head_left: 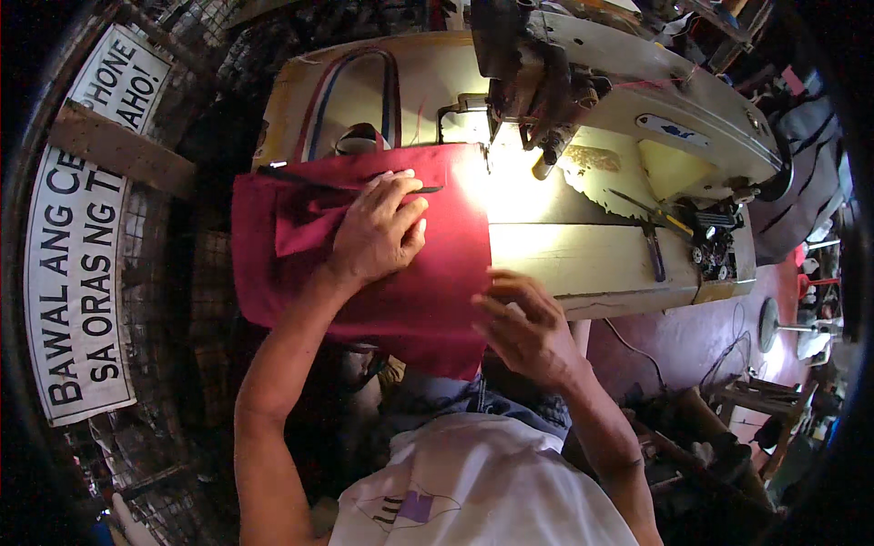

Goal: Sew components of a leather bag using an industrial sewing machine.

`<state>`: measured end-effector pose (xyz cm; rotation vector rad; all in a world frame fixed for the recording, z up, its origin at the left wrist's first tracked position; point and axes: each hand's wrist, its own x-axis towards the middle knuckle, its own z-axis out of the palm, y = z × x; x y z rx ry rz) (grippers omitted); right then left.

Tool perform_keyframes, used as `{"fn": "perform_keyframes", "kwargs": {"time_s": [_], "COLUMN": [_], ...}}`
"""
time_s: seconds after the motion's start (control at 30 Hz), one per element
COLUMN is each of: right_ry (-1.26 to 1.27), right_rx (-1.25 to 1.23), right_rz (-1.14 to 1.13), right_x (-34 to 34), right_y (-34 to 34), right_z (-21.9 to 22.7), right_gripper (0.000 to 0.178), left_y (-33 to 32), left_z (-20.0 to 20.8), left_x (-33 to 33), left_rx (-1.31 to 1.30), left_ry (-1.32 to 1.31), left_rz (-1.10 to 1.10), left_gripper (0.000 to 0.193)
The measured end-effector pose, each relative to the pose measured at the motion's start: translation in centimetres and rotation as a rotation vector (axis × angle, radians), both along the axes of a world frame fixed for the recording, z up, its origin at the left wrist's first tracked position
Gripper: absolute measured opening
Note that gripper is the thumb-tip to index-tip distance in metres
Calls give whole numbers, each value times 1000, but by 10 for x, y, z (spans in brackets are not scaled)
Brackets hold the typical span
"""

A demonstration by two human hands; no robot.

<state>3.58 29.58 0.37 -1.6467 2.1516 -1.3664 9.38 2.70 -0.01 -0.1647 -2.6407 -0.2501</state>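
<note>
A dark red cloth piece (410, 300) lies over the near left part of the sewing machine table, its lower corner hanging toward my lap. My left hand (382, 227) rests on top of it, fingers loosely bent and pressing down on a folded part. A thin black strip (305, 179) runs across the cloth and passes by my left fingers. At the cloth's right edge is my right hand (528, 328), half curled with its fingers apart, the fingertips over or against the edge. The sewing machine (628, 91) stands beyond, its lamp lighting the cloth's far right corner.
On the table (564, 259) lie a screwdriver-like tool (655, 252) and a thin yellow-handled tool (675, 223), near a thread-winding mechanism (719, 241). Red and blue bands (319, 100) loop at the far left. A wire-mesh wall with a white sign (77, 282) stands on the left.
</note>
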Motion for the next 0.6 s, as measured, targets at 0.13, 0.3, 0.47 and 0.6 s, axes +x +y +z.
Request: {"fn": "perform_keyframes", "kwargs": {"time_s": [0.13, 0.3, 0.47, 0.6], "right_ry": [185, 343, 324, 106], "right_rx": [31, 114, 57, -84], "right_rz": [-118, -146, -135, -202], "right_x": [-5, 0, -8, -32], "right_y": [-25, -25, -23, -15], "right_z": [-12, -22, -23, -24], "right_gripper": [49, 48, 45, 39], "left_y": [19, 25, 36, 41], "left_z": [-1, 7, 13, 5], "left_x": [8, 6, -2, -2], "left_rx": [-14, 54, -58, -119], "left_ry": [-3, -39, -61, 37], "left_rz": [-10, -20, 117, 208], "left_gripper": [25, 21, 23, 28]}}
